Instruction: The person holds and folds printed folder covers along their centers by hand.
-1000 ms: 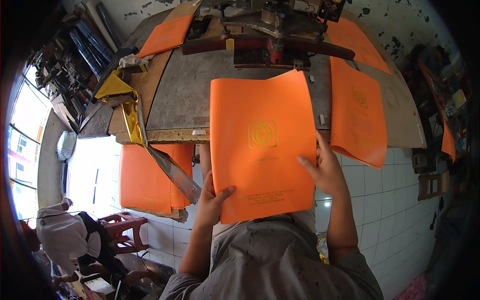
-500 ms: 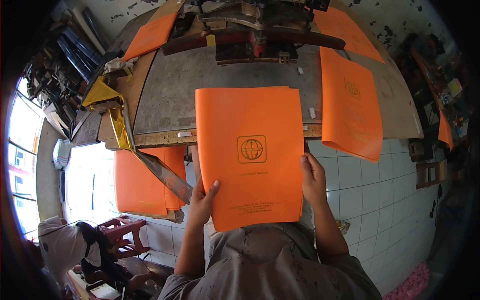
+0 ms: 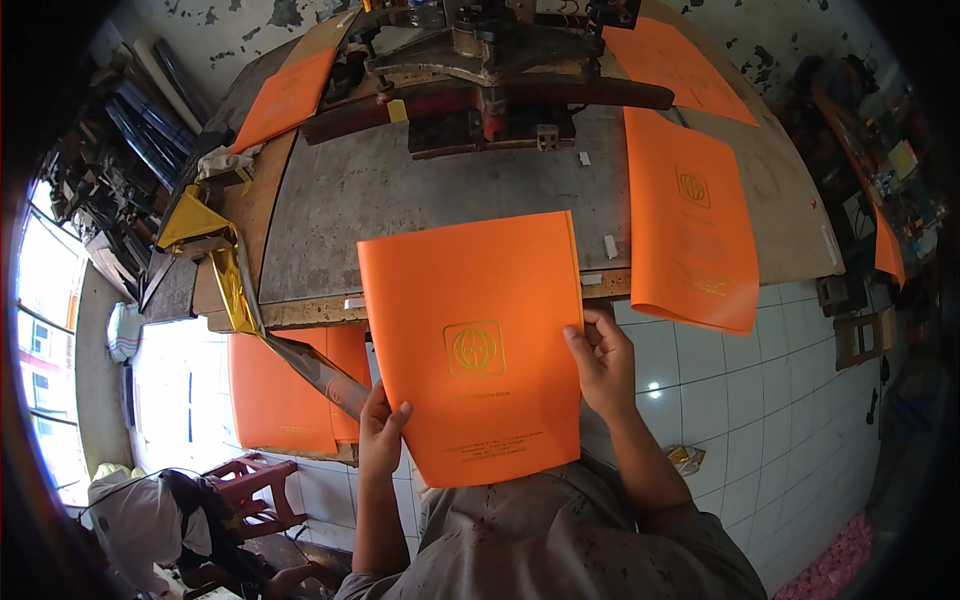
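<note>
Before my chest I hold an orange folder (image 3: 470, 300), tilted slightly, with a gold globe emblem and small gold print on its front. My left hand (image 3: 382, 432) pinches its lower left edge, thumb on the front. On the right edge, a little below the middle, my right hand (image 3: 603, 362) grips it with the thumb on the front and fingers bent behind. A strip of gold foil (image 3: 232, 285) hangs from the table's left side, its lower end passing close by my left hand. The folder's back is hidden.
A press (image 3: 490, 75) with a dark red bar stands at the back of the grey worktable (image 3: 340, 210). Orange folders (image 3: 690, 210) lie at the table's right edge, and more orange folders (image 3: 285, 390) sit below its left side. A red stool (image 3: 255, 490) and a seated person are lower left.
The folder has moved down and left with both my hands and now tilts, its right side higher. The whole view has shifted slightly. My grip on both edges continues.
</note>
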Motion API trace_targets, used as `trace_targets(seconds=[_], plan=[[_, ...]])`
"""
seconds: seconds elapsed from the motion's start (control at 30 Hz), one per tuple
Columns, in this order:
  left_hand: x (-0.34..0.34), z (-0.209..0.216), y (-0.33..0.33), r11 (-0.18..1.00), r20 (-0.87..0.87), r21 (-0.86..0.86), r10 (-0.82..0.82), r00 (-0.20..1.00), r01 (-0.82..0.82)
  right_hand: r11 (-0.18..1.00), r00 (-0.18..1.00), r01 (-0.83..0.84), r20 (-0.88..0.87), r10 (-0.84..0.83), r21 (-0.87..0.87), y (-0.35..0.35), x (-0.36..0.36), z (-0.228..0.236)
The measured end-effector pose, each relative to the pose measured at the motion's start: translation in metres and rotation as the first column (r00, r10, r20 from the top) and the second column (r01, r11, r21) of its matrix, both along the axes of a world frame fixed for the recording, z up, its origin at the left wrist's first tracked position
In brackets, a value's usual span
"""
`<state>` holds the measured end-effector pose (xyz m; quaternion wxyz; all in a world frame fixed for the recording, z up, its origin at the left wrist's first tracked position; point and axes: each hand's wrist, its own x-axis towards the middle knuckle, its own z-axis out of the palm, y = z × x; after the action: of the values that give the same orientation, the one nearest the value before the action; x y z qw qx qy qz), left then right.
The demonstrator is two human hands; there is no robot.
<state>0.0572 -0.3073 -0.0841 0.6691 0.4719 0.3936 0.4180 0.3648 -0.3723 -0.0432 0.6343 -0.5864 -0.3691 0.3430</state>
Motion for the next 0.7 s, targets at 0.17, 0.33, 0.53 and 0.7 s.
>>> trace_targets(seconds=[0.17, 0.33, 0.53, 0.7], plan=[[0.017, 0.007, 0.012, 0.993, -0.032, 0.038, 0.112, 0.993, -0.111, 1.0, 0.994, -0.023, 0.103, 0.024, -0.014, 0.002, 0.002, 0.002], [0.02, 0.002, 0.011, 0.985, -0.063, 0.069, 0.164, 0.984, -0.16, 0.998, 0.985, -0.03, 0.171, 0.021, 0.054, 0.001, 0.002, -0.005], [0.021, -0.004, 0.011, 0.982, -0.062, 0.081, 0.176, 0.982, -0.171, 0.999, 0.981, -0.034, 0.19, 0.026, 0.042, -0.001, 0.002, 0.004], [0.023, -0.002, 0.012, 0.98, -0.057, 0.077, 0.188, 0.98, -0.184, 0.998, 0.989, -0.016, 0.145, 0.007, 0.061, 0.001, 0.001, -0.002]])
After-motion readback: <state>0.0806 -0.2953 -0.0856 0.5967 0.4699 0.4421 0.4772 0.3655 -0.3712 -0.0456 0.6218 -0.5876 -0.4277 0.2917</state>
